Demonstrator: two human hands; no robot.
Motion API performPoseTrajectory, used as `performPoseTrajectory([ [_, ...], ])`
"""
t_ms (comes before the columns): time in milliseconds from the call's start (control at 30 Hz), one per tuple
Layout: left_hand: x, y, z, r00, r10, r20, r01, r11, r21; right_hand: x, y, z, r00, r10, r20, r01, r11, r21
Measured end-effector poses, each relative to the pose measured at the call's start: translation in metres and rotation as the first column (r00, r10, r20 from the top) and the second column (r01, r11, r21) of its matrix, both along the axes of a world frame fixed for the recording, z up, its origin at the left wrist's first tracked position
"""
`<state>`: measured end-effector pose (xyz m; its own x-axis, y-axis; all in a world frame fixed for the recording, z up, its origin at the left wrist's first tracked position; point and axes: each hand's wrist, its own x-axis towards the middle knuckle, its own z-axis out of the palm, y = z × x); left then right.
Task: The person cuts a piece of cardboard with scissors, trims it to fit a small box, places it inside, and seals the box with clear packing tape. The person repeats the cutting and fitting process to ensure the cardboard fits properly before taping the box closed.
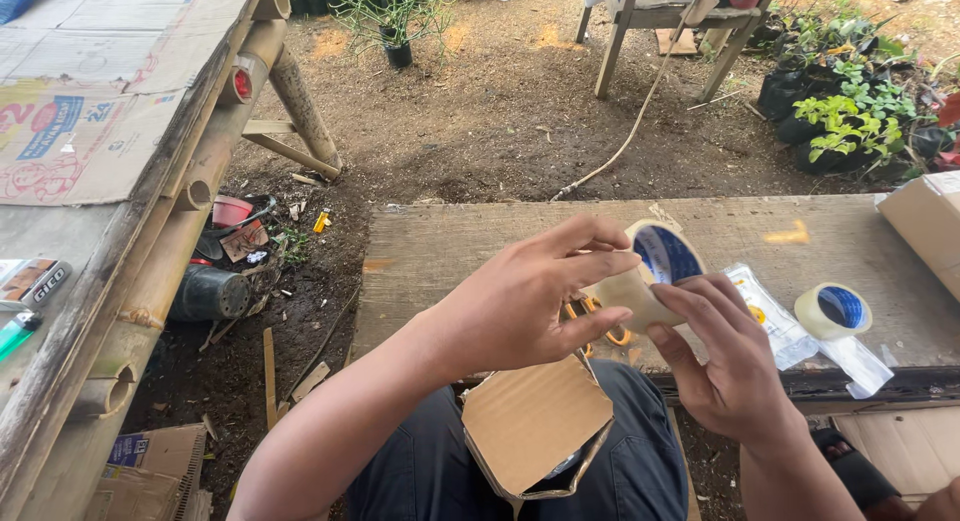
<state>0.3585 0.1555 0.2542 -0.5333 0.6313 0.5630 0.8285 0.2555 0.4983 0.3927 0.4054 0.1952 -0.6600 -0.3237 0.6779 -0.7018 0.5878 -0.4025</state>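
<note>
A weathered wooden bench point(480, 246) spans the view above bare dirt ground point(480, 111), and on the person's lap lies a flat brown cardboard piece point(535, 421). Above it, over the bench's near edge, the left hand point(525, 306) and right hand point(725, 366) both close on a roll of clear tape point(650, 271). The roll is pale with a blue-lined core, its open hole tilted up and rightward toward the camera; a second tape roll point(832, 311) rests on the bench, well apart to the right.
</note>
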Motion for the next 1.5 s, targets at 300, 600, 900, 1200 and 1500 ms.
performPoseTrajectory([
  [300,-0.003,-0.010,-0.010,0.982,0.027,0.187,-0.087,0.943,0.322,0.008,-0.018,0.011,0.994,-0.047,-0.096,0.042,0.998,-0.056],
  [600,-0.007,-0.047,0.011,0.914,-0.003,0.405,-0.158,0.918,0.363,0.025,-0.015,0.015,0.981,0.091,0.174,-0.042,0.963,-0.267],
  [900,-0.027,-0.082,-0.100,0.373,-0.194,0.907,-0.275,0.911,0.308,-0.016,-0.011,0.041,0.065,0.870,0.488,-0.094,0.493,-0.865],
  [1200,0.001,-0.084,-0.173,0.421,-0.265,0.867,-0.149,0.923,0.354,-0.015,-0.094,0.099,0.000,0.782,0.624,-0.053,0.623,-0.780],
  [1500,0.039,-0.082,-0.166,0.744,0.056,0.666,-0.195,0.971,0.136,0.011,-0.043,0.060,-0.038,0.685,0.727,0.100,0.727,-0.680],
])
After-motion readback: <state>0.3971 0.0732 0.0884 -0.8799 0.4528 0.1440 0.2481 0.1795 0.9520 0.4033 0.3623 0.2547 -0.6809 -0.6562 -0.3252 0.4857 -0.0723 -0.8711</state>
